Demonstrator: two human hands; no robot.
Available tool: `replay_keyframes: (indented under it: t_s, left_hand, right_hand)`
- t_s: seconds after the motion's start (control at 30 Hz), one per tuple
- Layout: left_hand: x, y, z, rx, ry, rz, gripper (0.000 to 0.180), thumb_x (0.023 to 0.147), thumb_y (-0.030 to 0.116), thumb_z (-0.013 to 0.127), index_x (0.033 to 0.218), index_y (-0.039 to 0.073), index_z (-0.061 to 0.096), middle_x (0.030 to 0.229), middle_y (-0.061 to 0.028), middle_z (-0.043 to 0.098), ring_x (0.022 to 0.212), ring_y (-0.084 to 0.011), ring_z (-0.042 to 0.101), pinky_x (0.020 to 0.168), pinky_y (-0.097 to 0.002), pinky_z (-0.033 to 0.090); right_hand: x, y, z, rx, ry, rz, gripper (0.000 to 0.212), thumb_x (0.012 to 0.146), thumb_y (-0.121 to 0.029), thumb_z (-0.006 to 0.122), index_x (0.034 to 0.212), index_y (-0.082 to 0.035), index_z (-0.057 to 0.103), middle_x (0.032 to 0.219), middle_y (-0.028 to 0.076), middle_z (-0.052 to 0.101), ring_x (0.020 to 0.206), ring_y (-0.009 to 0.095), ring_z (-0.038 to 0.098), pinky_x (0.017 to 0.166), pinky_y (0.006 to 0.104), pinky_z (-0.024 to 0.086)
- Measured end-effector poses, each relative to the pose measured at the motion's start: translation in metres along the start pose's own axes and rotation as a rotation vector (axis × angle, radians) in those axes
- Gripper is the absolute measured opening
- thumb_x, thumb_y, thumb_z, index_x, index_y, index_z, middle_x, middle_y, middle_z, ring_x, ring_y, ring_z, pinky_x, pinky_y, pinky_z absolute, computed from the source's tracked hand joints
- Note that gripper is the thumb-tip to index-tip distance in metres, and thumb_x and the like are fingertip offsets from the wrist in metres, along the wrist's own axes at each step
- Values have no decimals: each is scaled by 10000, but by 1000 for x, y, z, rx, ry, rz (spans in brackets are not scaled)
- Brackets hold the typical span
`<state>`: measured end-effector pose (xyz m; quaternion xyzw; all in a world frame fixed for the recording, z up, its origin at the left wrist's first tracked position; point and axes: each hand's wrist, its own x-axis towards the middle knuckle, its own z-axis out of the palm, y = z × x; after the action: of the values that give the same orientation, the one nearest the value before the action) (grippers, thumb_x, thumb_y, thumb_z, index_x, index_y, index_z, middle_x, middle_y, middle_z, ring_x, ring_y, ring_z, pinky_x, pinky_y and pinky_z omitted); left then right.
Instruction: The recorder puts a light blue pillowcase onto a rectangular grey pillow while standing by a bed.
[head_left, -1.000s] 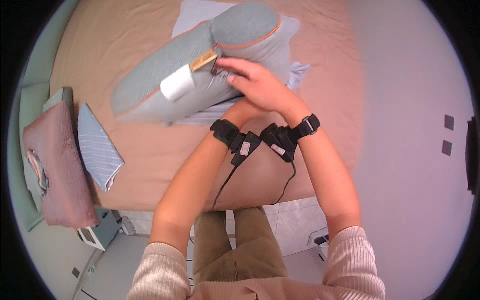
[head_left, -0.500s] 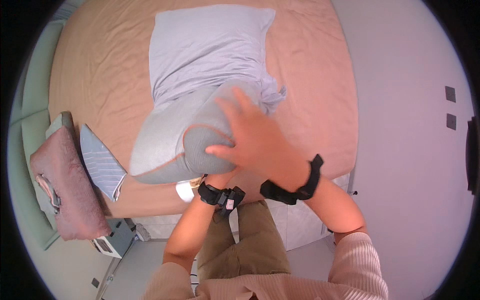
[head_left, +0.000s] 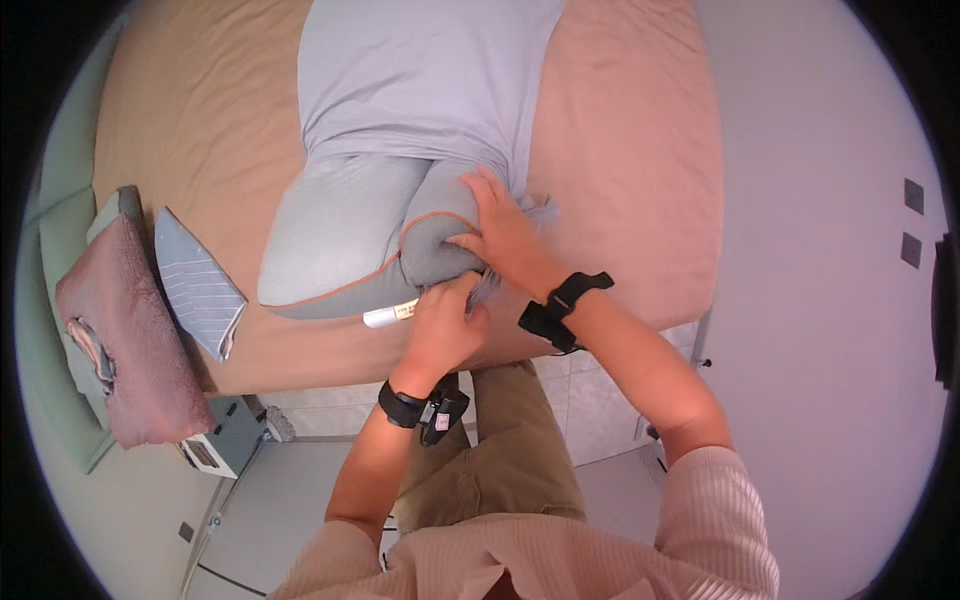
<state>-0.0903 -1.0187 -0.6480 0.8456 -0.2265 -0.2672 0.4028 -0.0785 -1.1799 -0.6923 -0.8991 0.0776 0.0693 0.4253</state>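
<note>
A grey pillow point(head_left: 335, 230) with orange piping lies near the bed's front edge, its far part inside a pale lavender pillowcase point(head_left: 425, 85). My right hand point(head_left: 508, 240) grips the pillow's rounded right end, thumb pressed into a dent and fingers over the top. My left hand point(head_left: 445, 330) is closed at the near side of that end, beside a bunched strip of the pillowcase fabric; its fingertips are partly hidden, and it appears to pinch this fabric. A white label point(head_left: 385, 316) sticks out from under the pillow's near edge.
The bed has a tan sheet point(head_left: 620, 200). To the left lie a folded blue striped cloth point(head_left: 198, 285) and a mauve cushion point(head_left: 130, 340) by the green headboard point(head_left: 65, 260). A small box-like unit point(head_left: 230, 435) stands below, and a wall point(head_left: 810, 300) rises at the right.
My right hand has come down onto the pillow end. My left hand has come out from beneath the pillow toward me. The pillow's right end looks more folded, and the pillowcase lies smoother.
</note>
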Motion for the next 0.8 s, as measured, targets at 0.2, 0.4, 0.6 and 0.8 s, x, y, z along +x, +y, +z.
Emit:
replay_keyframes:
  t_s: [0.2, 0.4, 0.6, 0.8]
  left_hand:
    - [1, 21, -14, -40, 67, -28, 110, 792, 45, 564, 802, -54, 609, 648, -238, 547, 579, -391, 560, 546, -405, 438]
    - [13, 13, -24, -28, 100, -101, 220, 859, 94, 546, 713, -70, 563, 575, -212, 467, 461, -220, 444, 495, -373, 377]
    - [18, -8, -39, -137, -118, -265, 443, 926, 175, 573, 586, 6, 345, 540, 42, 281, 530, -52, 273, 457, -302, 226]
    - [17, -21, -54, -305, -453, -226, 415, 890, 206, 590, 580, 4, 402, 504, 17, 304, 506, -71, 279, 459, -312, 245]
  right_hand:
    - [-26, -17, -15, -62, -59, 68, 743, 787, -301, 733, 1344, -1, 343, 1410, 270, 344, 1207, 435, 461, 981, 446, 429]
    - [-48, 0, -21, -206, 49, -133, 633, 793, -306, 721, 1263, -6, 420, 1040, 195, 566, 1031, 389, 538, 919, 429, 442]
    - [-54, -7, -36, -125, -250, -422, 273, 730, -155, 705, 925, -21, 567, 913, 109, 575, 941, 297, 524, 875, 391, 417]
    - [-46, -43, -33, -26, -100, -472, 143, 626, -17, 649, 755, -6, 587, 990, 106, 524, 1020, 305, 503, 899, 387, 434]
